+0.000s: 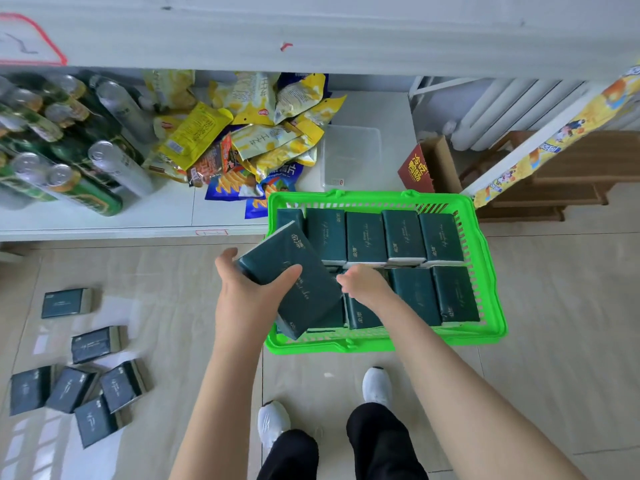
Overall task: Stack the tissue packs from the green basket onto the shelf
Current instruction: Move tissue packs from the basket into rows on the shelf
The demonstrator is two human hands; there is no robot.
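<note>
- On my feed the left hand (242, 292) was clamped on one tissue pack (311, 296), with the thumb across its top face and the fingers wrapped round its far-left edge.
- That tissue pack hung tilted over the front-left corner of the green basket (363, 196), with its lower end sticking out past the basket's near rim.
- The right hand (363, 284) was down inside the green basket, just right of the lifted pack, knuckles up and fingers tucked among the front row. Honestly I couldn't tell if it had hold of anything.
- The two hands were close but not touching, with the raised pack between them.
- Looks-wise, the pack was a dark teal soft-wrapped brick with thin gold script and a small gold logo. The print was too small for me to read.
- The basket packs (367, 237) were the same kind. A neat row stood along the far side of the basket and more sat at the near side, over toward the right.
- Left of the green basket, well apart from it, the floor packs (74, 388) lay scattered on the tiles.
- The white shelf (166, 209) ran behind and left of the basket, with the basket's far-left corner right up against its front edge. It carried snack bags (249, 140) and cans (69, 150).
</note>
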